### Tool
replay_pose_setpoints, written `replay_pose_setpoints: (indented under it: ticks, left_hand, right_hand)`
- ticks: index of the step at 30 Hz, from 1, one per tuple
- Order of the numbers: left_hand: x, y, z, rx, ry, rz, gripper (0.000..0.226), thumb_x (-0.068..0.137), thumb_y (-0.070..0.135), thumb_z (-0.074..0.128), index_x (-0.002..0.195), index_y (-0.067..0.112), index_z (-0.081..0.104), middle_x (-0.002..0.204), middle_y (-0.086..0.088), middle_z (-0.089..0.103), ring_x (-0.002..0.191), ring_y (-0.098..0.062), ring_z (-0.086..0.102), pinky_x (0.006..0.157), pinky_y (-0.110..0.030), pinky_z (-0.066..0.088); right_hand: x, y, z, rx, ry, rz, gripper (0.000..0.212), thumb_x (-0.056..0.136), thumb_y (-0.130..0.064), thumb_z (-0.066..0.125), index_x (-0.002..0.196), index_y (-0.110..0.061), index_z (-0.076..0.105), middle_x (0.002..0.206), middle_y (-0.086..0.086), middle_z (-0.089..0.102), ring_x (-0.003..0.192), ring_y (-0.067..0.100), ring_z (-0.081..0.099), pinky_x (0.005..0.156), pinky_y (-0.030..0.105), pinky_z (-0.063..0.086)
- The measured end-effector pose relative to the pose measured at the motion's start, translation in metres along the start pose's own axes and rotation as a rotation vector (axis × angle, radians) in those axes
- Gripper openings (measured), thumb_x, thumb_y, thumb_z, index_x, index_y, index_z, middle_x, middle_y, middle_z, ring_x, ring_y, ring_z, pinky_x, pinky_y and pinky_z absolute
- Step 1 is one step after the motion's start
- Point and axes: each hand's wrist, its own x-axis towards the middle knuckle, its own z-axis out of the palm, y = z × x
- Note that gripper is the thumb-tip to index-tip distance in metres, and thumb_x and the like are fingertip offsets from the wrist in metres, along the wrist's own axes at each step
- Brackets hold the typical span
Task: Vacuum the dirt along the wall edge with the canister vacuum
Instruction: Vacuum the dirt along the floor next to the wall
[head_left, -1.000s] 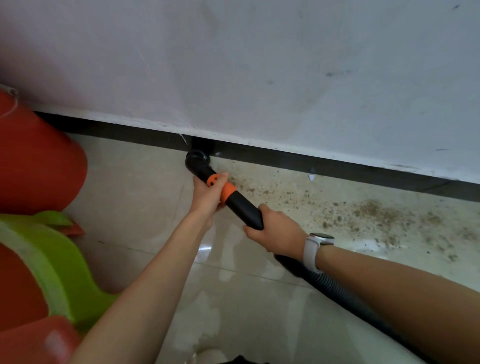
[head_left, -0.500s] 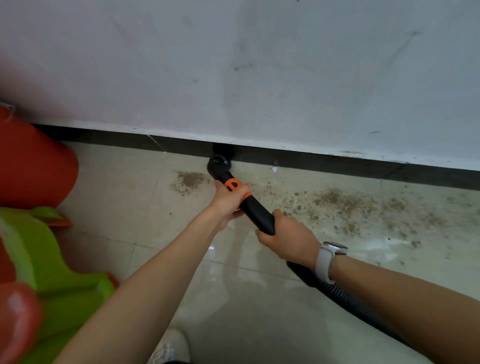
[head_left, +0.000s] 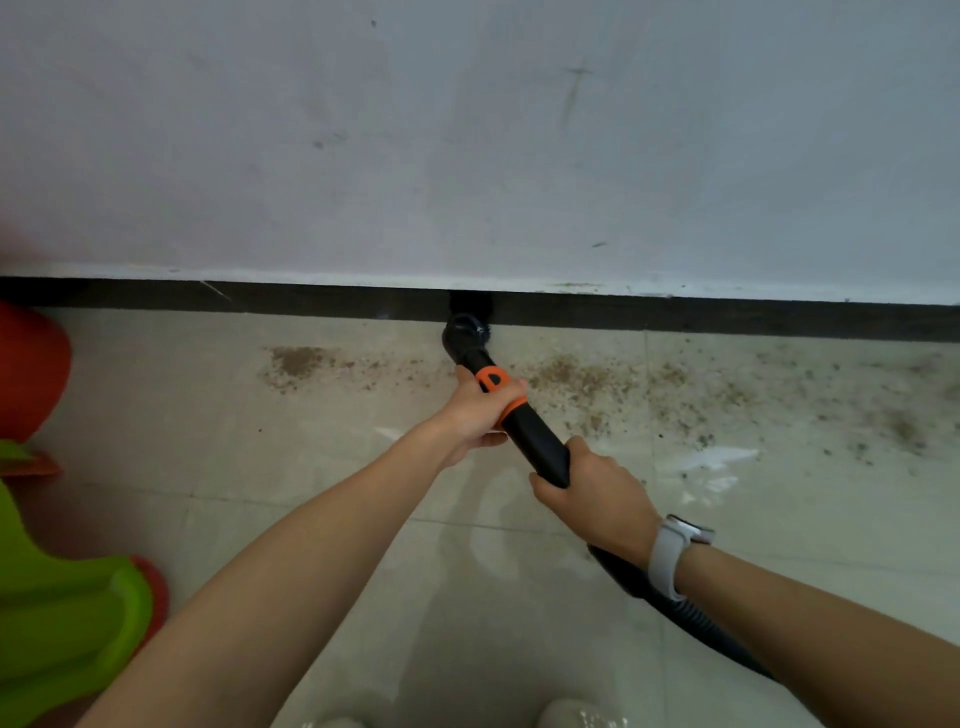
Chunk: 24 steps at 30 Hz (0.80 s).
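Since the earlier frame, the brush nozzle (head_left: 464, 331) has slid rightward along the black baseboard (head_left: 727, 318), leaving a dirt patch (head_left: 298, 362) behind on its left. Left hand (head_left: 475, 410) grips the vacuum wand (head_left: 535, 435) at its orange collar (head_left: 496, 387); right hand (head_left: 597, 499) grips the wand's lower end, where the hose (head_left: 675, 618) begins. More dirt (head_left: 675, 389) is scattered over the floor tiles (head_left: 519, 597) to the right.

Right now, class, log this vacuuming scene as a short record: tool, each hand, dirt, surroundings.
tool: vacuum wand, brush nozzle against the black baseboard
left hand: grips the orange collar
right hand: grips the wand lower down, white smartwatch on wrist
dirt: brown specks on floor tiles, both sides of nozzle
hose: trails back right
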Motion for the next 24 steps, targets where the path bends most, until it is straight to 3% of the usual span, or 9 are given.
replay_pose_setpoints:
  ticks: [5,9,13,18,21,24]
  left_hand:
    - [0.003,-0.01,0.0,0.023,0.0,0.041,0.081,0.09,0.031,0.06,0.149,0.019,0.006,0.126,-0.01,0.053,0.097,-0.023,0.058,0.061,-0.027,0.05]
    - [0.01,-0.014,-0.036,-0.053,0.104,0.088,0.082,0.09,0.029,0.06,0.149,0.015,0.005,0.103,-0.003,0.057,0.08,-0.015,0.06,0.057,-0.025,0.049]
    - [0.023,-0.018,-0.093,-0.112,0.219,0.125,0.08,0.09,0.029,0.06,0.149,0.015,0.008,0.094,0.0,0.053,0.079,-0.014,0.058,0.056,-0.026,0.049]
    - [0.032,-0.025,-0.154,-0.184,0.3,0.152,0.069,0.091,0.027,0.059,0.146,0.016,0.018,0.121,-0.012,0.054,0.081,-0.015,0.059,0.053,-0.025,0.048]
    - [0.035,-0.025,-0.187,-0.237,0.351,0.17,0.066,0.092,0.026,0.058,0.145,0.016,0.021,0.128,-0.014,0.052,0.085,-0.018,0.058,0.055,-0.027,0.049]
    - [0.035,-0.03,-0.212,-0.25,0.362,0.187,0.07,0.092,0.027,0.058,0.149,0.017,0.018,0.132,-0.012,0.05,0.09,-0.018,0.058,0.058,-0.028,0.05]
  right_hand:
    - [-0.004,0.0,0.01,0.038,-0.013,0.014,0.031,0.089,-0.045,0.055,0.095,-0.018,0.04,0.072,-0.003,0.052,0.059,0.02,0.055,0.054,0.03,0.045]
    - [0.017,-0.031,0.012,0.103,-0.096,-0.089,0.03,0.09,-0.04,0.057,0.1,-0.015,0.046,0.08,0.003,0.059,0.061,0.023,0.06,0.061,0.035,0.052]
    - [0.044,-0.079,0.029,0.101,-0.146,-0.175,0.026,0.09,-0.036,0.056,0.101,-0.015,0.045,0.08,0.002,0.059,0.058,0.023,0.063,0.062,0.036,0.054]
    - [0.071,-0.134,0.05,0.069,-0.171,-0.227,0.024,0.089,-0.033,0.057,0.099,-0.016,0.043,0.079,0.001,0.056,0.054,0.019,0.057,0.053,0.03,0.048]
    - [0.082,-0.166,0.063,0.085,-0.179,-0.25,0.023,0.089,-0.03,0.057,0.098,-0.015,0.043,0.085,0.007,0.059,0.064,0.025,0.06,0.062,0.035,0.052]
    - [0.088,-0.188,0.081,0.134,-0.195,-0.242,0.023,0.088,-0.031,0.057,0.097,-0.015,0.043,0.083,0.006,0.06,0.053,0.022,0.06,0.059,0.034,0.053]
